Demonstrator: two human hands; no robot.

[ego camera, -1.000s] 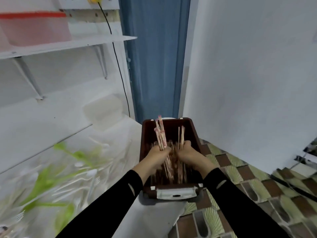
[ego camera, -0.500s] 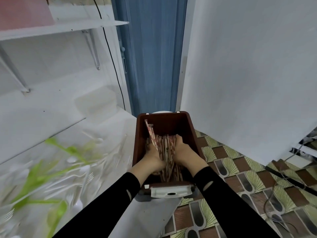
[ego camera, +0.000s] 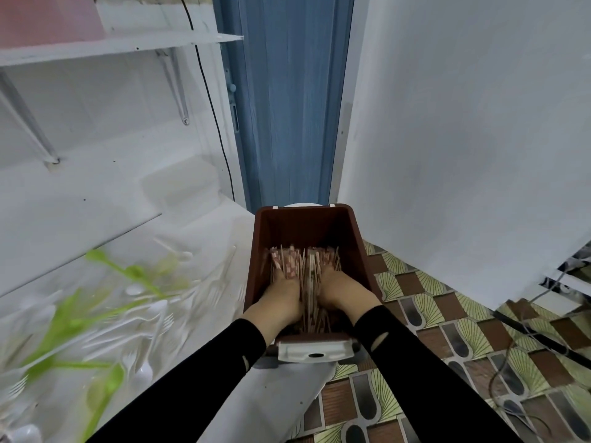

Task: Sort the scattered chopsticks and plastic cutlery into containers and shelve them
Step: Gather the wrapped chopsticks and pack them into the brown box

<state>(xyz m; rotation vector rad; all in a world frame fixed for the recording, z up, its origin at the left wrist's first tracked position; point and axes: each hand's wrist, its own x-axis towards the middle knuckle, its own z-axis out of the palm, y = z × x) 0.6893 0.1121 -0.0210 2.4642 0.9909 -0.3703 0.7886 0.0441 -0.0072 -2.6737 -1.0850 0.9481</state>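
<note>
A brown plastic container (ego camera: 307, 223) with a white latch at its near end sits at the right end of the white table (ego camera: 220, 238). Inside it lies a bundle of chopsticks (ego camera: 303, 266), some bare wood and some in red-and-white paper sleeves. My left hand (ego camera: 281, 292) and my right hand (ego camera: 339, 289) are both down in the container, pressing the bundle between them from either side. Whether my fingers curl round the sticks is hidden. White plastic cutlery (ego camera: 153, 314) and green plastic cutlery (ego camera: 128, 273) lie scattered on the table to the left.
A white wall shelf (ego camera: 128, 46) on metal brackets hangs above the table with a pink box (ego camera: 48, 20) on it. A translucent container (ego camera: 179, 183) stands at the back of the table. A blue door (ego camera: 287, 97) is ahead; cables cross the tiled floor at right.
The chopsticks stood upright in my hands a second ago; both hands have since lowered them flat into the brown container and pushed down. The view has tilted downward.
</note>
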